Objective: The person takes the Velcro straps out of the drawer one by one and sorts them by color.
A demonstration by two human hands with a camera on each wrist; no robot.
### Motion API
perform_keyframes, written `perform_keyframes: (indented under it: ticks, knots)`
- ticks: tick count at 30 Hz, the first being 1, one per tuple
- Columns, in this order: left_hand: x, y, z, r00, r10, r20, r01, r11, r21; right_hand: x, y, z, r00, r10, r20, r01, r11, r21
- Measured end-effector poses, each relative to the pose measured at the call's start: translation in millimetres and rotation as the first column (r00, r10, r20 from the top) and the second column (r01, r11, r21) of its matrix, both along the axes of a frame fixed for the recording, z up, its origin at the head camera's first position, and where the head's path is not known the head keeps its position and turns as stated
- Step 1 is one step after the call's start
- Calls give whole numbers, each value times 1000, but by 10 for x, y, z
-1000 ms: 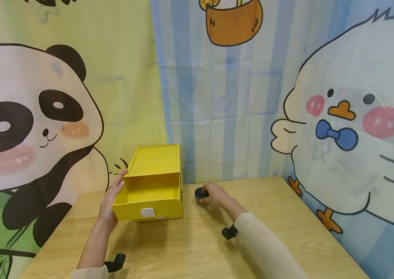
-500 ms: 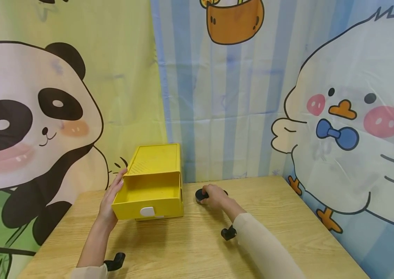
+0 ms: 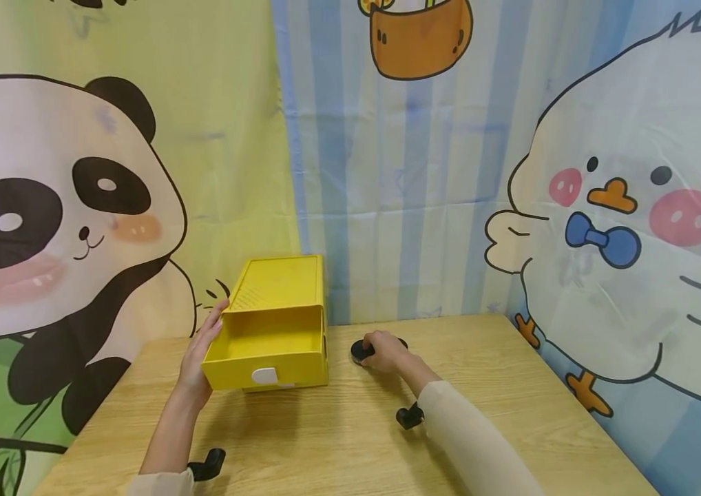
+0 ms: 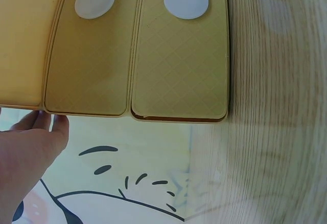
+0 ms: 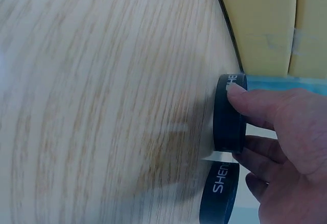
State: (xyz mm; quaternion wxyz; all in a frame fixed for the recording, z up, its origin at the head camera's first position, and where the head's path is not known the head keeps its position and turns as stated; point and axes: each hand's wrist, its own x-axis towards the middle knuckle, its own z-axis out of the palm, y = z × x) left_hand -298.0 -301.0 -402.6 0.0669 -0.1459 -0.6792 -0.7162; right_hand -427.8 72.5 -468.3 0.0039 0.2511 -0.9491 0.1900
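Note:
My right hand pinches a black disc-shaped item between thumb and fingers, close over the table at the right of a yellow drawer box. White lettering shows on the disc's rim. A second black disc with the same lettering is right beside it, mostly hidden behind the hand in the head view. My left hand rests along the left side of the box with its fingers fairly straight. The top drawer is pulled out, its white tab facing me. Below it are two closed drawers.
The wooden table runs back to a printed cloth backdrop with a panda and a white chick. Black wrist mounts show at both sleeves.
The right hand and its disc have shifted slightly toward me and to the right. The second disc's edge now shows behind the hand. The left hand and the drawer box stay put.

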Motion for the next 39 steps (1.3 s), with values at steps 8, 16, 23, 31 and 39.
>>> perform_keyframes:
  ticks: [8, 16, 23, 31, 39]
  knots:
    - [1, 0, -14, 1000, 5, -10, -5, 1000, -4, 2, 26, 55, 1000, -9, -15, 9, 999, -39]
    - [-3, -4, -26, 1000, 8, -11, -8, 1000, -1, 103, 8, 262, 991, 46, -126, -65, 986, -154]
    - [-1, -4, -11, 1000, 4, -9, -4, 1000, -2, 187, -50, 427, 989, 52, -140, -76, 982, -173]
    - [1, -17, 8, 1000, 2, -18, -2, 1000, 10, 400, -121, 580, 974, 89, -208, -160, 922, -353]
    - [5, -2, 3, 1000, 3, -9, -3, 1000, 3, 590, -224, 495, 934, 74, -348, -236, 861, -450]
